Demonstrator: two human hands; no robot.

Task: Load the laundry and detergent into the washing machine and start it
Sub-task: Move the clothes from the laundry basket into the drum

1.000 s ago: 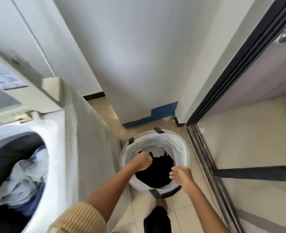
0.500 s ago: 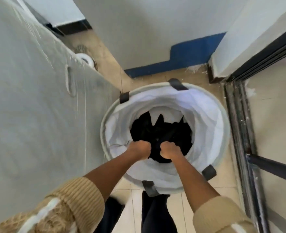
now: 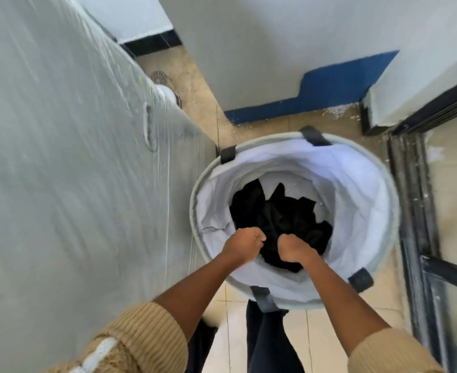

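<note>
**A:** What fills the left side?

**B:** The pale grey, film-wrapped side panel of the washing machine (image 3: 60, 184). Its edge slants down to the beige tiled floor (image 3: 251, 129).

**A:** And next to it?

**B:** A round white fabric laundry hamper (image 3: 370, 184) with a grey rim and dark strap loops, standing on the floor. Its left rim is just beside the panel. Its right rim is near the dark metal door track (image 3: 415, 211). A strip of floor lies open between the far rim and the blue-painted wall base (image 3: 316, 98).

**A:** The hands?

**B:** Both reach down inside, by the near rim. The left hand (image 3: 244, 243) has its grip clamped on the black laundry (image 3: 275, 211). The right hand (image 3: 293, 247) is just beside it with a small gap between them, its grip clamped on the same cloth.

**A:** Where does the laundry lie?

**B:** At the bottom of the hamper. White lining shows bare around its far and right edges.
</note>
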